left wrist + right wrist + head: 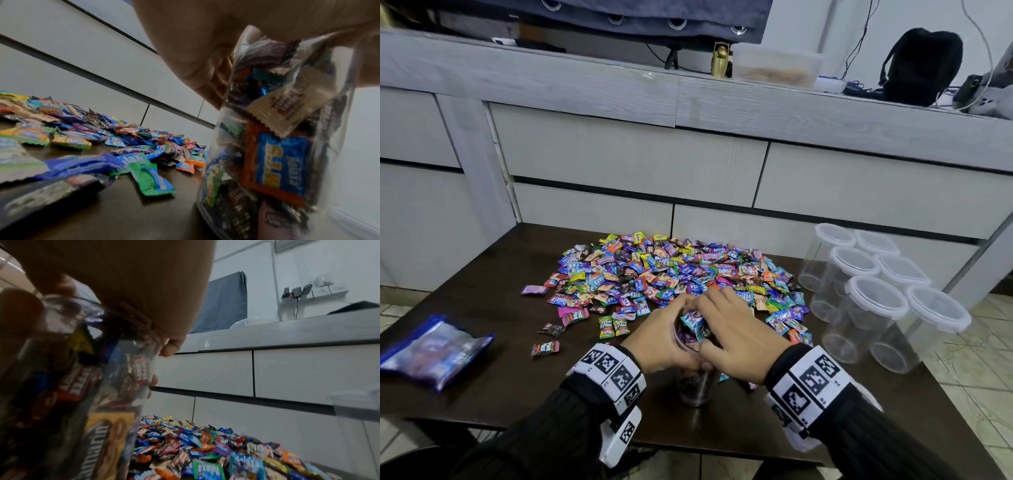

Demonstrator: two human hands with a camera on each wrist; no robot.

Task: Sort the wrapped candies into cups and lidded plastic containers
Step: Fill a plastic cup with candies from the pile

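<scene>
A clear cup packed with wrapped candies stands near the table's front edge, and is also seen close up as the cup and the cup. My left hand grips it just under the rim, fingers curled round the wall. My right hand caps the cup's mouth, with the thumb on the near side and a fingertip bent down over the far rim. A few candies stick up between the two hands. The big pile of loose candies lies just beyond.
Several clear lidded containers stand at the table's right edge. A blue plastic bag lies at the left. Stray candies lie in front of the pile. Grey drawer fronts rise behind the dark table.
</scene>
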